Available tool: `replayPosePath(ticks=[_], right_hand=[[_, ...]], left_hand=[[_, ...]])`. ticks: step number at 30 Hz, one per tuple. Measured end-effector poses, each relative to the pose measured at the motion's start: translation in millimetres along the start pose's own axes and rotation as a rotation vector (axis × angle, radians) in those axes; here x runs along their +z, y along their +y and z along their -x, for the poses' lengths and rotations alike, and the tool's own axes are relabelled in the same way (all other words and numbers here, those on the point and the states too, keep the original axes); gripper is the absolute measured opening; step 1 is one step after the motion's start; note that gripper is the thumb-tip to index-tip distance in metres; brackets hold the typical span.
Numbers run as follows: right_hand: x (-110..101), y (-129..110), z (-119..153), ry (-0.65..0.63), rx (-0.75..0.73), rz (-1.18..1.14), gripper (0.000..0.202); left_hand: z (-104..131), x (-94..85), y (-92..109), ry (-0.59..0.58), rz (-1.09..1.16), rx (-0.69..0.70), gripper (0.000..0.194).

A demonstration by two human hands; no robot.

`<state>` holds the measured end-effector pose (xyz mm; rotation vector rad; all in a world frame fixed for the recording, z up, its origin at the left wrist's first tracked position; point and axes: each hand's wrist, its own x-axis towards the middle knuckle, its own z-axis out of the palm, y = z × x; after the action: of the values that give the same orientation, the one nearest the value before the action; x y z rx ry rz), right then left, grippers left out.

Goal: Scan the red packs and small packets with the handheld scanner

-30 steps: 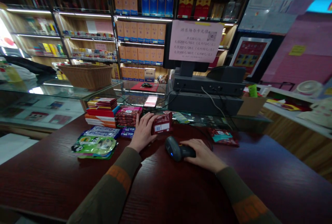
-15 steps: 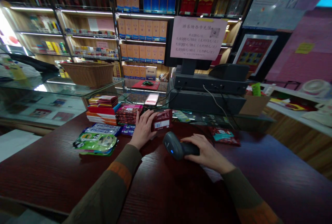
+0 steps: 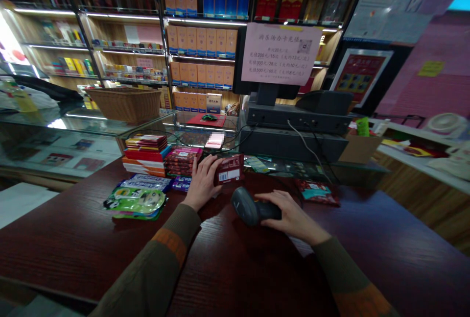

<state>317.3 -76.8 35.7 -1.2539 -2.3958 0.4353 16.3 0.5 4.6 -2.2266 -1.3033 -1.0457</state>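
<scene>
My left hand (image 3: 204, 182) grips a dark red snack packet (image 3: 230, 169) by its left end, with the white barcode label turned towards me. My right hand (image 3: 288, 215) is wrapped round the handle of a black barcode scanner (image 3: 246, 207), whose head points left, just below the packet. Left of my left hand lie a stack of similar red packets (image 3: 181, 161), a pile of orange and red packs (image 3: 145, 156), purple packets (image 3: 180, 183) and green panda-print packets (image 3: 137, 198). Another red packet (image 3: 317, 192) with a teal patch rests beyond my right hand.
The dark wooden counter (image 3: 220, 263) carries these goods. Behind it stand a monitor (image 3: 266, 89) with a pink price sheet, a black cash drawer (image 3: 290, 143) and hanging cables. A wicker basket (image 3: 125, 104) sits on the glass case at left; stocked shelves line the back.
The blue light on the scanner's head has gone out, and the pale patch on the counter below my right hand has vanished. Both hands stay almost still.
</scene>
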Motion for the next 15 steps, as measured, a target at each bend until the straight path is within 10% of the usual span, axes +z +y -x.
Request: replayPosePath(ticks=[15], right_hand=[[23,16,-7,-0.053,-0.018,-0.002,0.059]], left_hand=[[-1,-2.1,1,0.019,0.015,0.008,0.083]])
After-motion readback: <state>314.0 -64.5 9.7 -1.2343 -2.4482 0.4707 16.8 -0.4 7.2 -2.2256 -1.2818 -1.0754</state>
